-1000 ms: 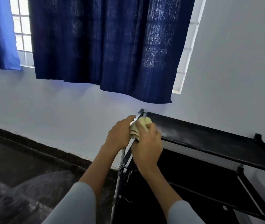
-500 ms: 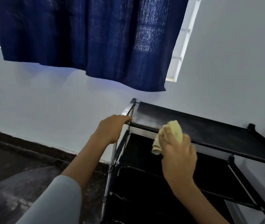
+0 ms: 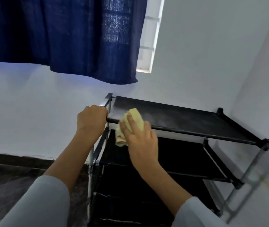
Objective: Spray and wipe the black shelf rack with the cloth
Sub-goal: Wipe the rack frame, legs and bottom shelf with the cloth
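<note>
Both hands meet the black shelf rack [image 3: 188,119] beneath a blue curtain [image 3: 61,35].

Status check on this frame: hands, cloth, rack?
Left hand grips the rack's front-left corner. Right hand holds yellow cloth on the front rail of the black shelf rack. Nothing in the way.

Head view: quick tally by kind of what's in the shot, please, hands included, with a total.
Hands: 2, left hand gripping the rack's corner, right hand holding the cloth
Yellow cloth: 1
Black shelf rack: 1
Blue curtain: 1
Window: 1
Spray bottles: 0 in view
Total: 6
</note>
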Action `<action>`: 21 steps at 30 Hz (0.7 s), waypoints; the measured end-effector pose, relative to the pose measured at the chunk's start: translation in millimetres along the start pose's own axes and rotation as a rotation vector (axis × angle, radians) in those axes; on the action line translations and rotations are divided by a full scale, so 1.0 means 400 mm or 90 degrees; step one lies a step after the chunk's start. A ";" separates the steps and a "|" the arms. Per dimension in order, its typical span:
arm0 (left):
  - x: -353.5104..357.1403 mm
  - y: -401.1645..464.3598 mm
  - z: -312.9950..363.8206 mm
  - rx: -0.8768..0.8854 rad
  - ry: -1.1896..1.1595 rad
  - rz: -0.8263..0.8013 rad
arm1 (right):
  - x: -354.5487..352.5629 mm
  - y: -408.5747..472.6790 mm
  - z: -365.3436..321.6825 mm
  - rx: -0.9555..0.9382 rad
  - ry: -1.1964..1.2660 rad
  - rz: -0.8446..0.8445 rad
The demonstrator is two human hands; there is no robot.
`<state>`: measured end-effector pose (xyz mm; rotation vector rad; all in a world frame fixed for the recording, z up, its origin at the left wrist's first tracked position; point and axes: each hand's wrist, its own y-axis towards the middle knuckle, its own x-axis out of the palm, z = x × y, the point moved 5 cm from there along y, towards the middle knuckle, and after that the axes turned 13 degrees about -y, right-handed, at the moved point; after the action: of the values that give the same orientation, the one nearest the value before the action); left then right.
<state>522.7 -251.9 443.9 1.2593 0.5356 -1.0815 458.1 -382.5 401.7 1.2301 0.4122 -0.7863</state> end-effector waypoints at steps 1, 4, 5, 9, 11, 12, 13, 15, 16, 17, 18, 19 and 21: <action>0.001 0.000 0.001 0.001 -0.005 0.000 | 0.009 -0.023 0.045 0.013 -0.009 0.023; -0.002 -0.005 -0.001 0.001 -0.022 0.003 | 0.031 -0.080 0.191 0.085 -0.031 0.065; -0.002 -0.009 -0.001 0.003 -0.030 0.002 | 0.036 -0.097 0.232 0.114 -0.048 0.051; -0.001 -0.025 -0.006 0.009 -0.066 0.002 | 0.010 -0.107 0.296 0.191 -0.053 -0.114; -0.003 -0.030 -0.011 0.011 -0.077 0.005 | -0.012 -0.071 0.298 0.240 -0.004 -0.200; -0.002 -0.031 -0.012 0.010 -0.083 0.001 | -0.034 -0.046 0.285 0.273 0.044 -0.222; -0.001 -0.031 -0.011 0.007 -0.087 -0.005 | -0.048 -0.023 0.261 0.293 0.108 -0.213; -0.001 -0.028 -0.008 0.003 -0.093 -0.015 | -0.064 0.025 0.174 0.248 0.219 -0.177; -0.002 -0.027 -0.007 -0.003 -0.096 -0.018 | -0.070 0.042 0.118 0.203 0.269 -0.160; -0.004 -0.027 -0.006 -0.007 -0.091 -0.019 | -0.068 0.051 0.060 0.152 0.314 -0.145; -0.004 -0.029 -0.004 -0.003 -0.068 -0.015 | -0.069 0.052 0.012 0.105 0.357 -0.120; -0.004 -0.030 -0.002 0.002 -0.038 -0.009 | -0.064 0.051 -0.023 0.071 0.390 -0.095; -0.001 -0.029 -0.002 0.006 -0.025 0.003 | -0.032 0.037 -0.039 0.058 0.452 -0.077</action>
<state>512.4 -250.4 438.6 1.2442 0.4986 -1.1037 462.3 -362.1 415.4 1.5658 1.0430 -0.4473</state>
